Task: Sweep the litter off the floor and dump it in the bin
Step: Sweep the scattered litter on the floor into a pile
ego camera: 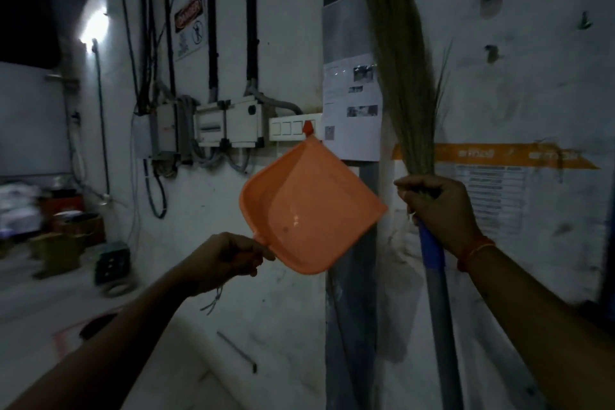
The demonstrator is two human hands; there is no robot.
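Head view: left hand [229, 256] clamped round the handle of the orange dustpan [309, 206], pan empty, raised just beside the right hand [439, 206]. Right one gripping the broom [407, 76] where bristles meet handle, bristles pointing up. No litter or bin visible, so sweeping and dumping probably both still to do.

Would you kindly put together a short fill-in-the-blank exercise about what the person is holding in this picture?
1. The left hand grips the handle of an orange ____.
2. The right hand holds the broom with its bristles pointing ____.
3. Below the right hand, the broom's grey handle has a band coloured ____.
4. The small hook just above the pan's top corner is coloured ____.

Missing words: dustpan; up; blue; red
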